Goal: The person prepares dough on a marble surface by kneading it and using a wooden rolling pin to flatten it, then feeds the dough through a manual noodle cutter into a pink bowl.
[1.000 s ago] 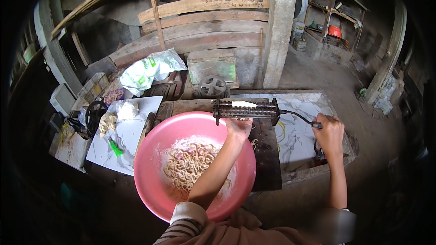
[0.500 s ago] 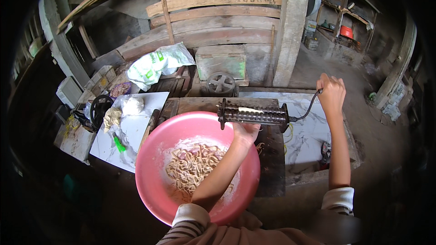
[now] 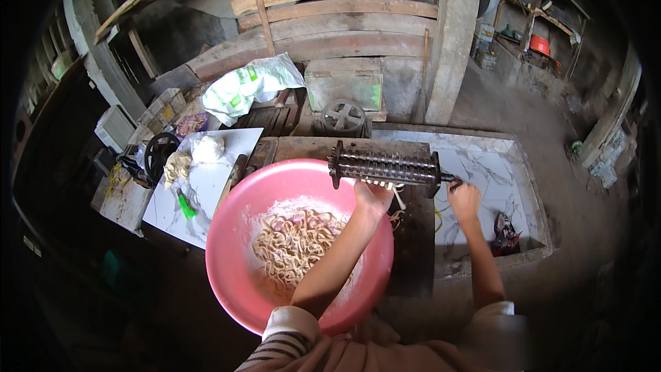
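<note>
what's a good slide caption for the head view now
Right hand on the crank, left hand below the rollers by dough strips; a pink basin holds more strips.

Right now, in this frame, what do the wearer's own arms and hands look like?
The left hand and right hand are ungloved, and the forearms are bare. The left sleeve has a whitish cuff with dark stripes behind it; the right cuff is also pale, its sleeve blurred. A dusty brownish-pink garment shows between them.
</note>
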Demonstrator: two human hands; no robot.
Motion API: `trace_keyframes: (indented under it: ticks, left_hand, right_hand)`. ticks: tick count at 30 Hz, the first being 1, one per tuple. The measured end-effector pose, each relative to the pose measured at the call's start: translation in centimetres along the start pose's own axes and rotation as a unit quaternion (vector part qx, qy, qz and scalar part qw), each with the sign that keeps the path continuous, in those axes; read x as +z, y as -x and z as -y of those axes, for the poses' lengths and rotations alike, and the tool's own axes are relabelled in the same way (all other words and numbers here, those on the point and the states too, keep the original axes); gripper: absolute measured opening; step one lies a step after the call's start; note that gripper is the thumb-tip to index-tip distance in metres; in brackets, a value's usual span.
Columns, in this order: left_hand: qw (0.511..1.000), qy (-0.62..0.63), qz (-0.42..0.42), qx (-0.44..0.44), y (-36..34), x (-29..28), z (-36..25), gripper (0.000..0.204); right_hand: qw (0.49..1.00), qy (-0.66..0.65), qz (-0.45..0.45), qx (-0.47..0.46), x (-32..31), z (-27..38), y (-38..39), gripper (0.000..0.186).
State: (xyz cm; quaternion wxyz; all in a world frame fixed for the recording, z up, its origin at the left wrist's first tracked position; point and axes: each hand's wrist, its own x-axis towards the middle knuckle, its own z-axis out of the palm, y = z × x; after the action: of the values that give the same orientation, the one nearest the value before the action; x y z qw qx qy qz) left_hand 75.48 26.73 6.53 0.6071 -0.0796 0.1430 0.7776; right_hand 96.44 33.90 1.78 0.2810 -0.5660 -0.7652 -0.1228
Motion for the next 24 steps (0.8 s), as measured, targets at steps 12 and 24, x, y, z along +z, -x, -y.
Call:
trace_keyframes:
  ticks: [12,24]
  left_hand:
    - [0.998,0.048,-0.002,-0.036,1.3,-2.7,-1.4,0.027]
    - [0.998,0.008,-0.016,-0.065,10.2,-3.0,-8.5,0.03]
  right_hand:
    - [0.998,-0.054,0.028,-0.014,-8.1,1.7,7.6,0.012]
    - [0.902,-0.42,0.028,-0.093,-14.3,15.6,11.4,0.037]
